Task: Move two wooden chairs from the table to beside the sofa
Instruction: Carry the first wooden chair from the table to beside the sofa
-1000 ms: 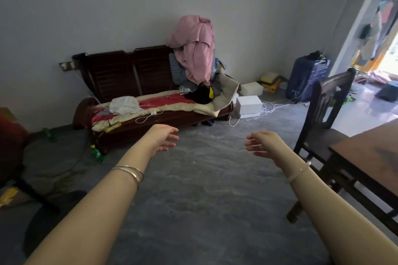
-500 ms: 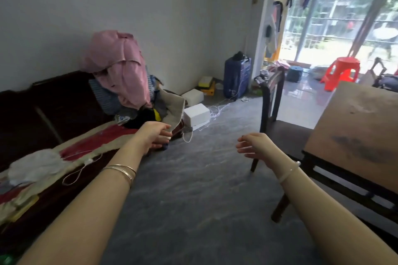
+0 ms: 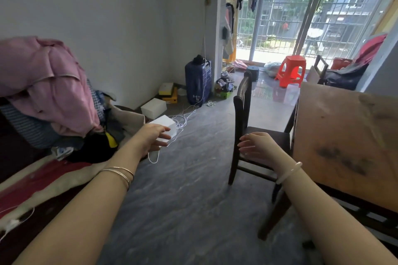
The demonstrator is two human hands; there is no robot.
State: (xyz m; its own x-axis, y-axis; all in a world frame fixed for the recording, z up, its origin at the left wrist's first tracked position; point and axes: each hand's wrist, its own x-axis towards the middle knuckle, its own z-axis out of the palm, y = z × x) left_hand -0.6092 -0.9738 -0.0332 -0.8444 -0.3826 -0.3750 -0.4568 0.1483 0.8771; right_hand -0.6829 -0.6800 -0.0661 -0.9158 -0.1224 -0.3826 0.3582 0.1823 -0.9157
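A dark wooden chair stands at the left side of the brown wooden table, its back toward the sofa and its seat tucked against the table. My right hand hovers in front of the chair's seat, fingers apart, holding nothing. My left hand is stretched forward over the floor, left of the chair, also empty with loose fingers. The sofa lies at the left under a red and cream cover and a pile of pink clothes. Only one chair is in view.
White boxes and white cables lie on the grey floor between the sofa's end and the wall. A blue suitcase stands in the corner. A red plastic stool stands by the barred glass doors beyond the chair.
My view has swung to the right, from the sofa toward the chair, the table and the glass doors. Both hands stay raised and empty, and the right hand is now close to the chair.
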